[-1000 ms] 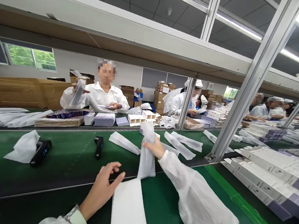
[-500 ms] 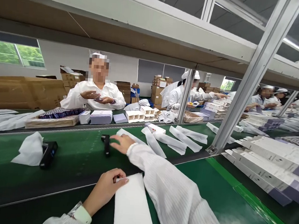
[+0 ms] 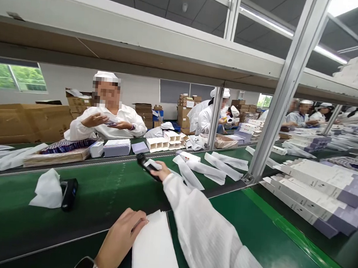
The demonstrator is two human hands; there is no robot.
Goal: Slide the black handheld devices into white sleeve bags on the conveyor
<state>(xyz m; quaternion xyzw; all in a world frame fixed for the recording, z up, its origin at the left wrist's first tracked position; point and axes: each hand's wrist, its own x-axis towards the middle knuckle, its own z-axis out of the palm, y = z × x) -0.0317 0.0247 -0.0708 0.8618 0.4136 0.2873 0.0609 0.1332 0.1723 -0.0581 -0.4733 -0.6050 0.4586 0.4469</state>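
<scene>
My right hand [image 3: 162, 172] is closed around a black handheld device [image 3: 144, 161] over the green belt. Something small and white [image 3: 152, 164] shows against the device at my fingers; I cannot tell whether it is part of it. My left hand [image 3: 123, 238] is nearer to me, its curled fingers gripping the top left edge of a long white wrapping sheet [image 3: 156, 248]. Whether that is one sheet or a stack does not show. To the left on the belt lies another black device [image 3: 69, 193], with a crumpled white wrap [image 3: 48, 188] against it.
Several white sleeves [image 3: 222, 168] lie right of my right hand. Stacked white and purple boxes [image 3: 313, 198] stand beyond a metal post [image 3: 269, 116]. Across the belt [image 3: 106, 186], a co-worker [image 3: 105, 120] holds a small item behind a tray [image 3: 57, 157]. A shelf [image 3: 161, 37] spans overhead.
My right hand has closed on the black device and lifted it off the belt, up and to the right. My left hand stays on the white sheet. The other device has shifted slightly right in view.
</scene>
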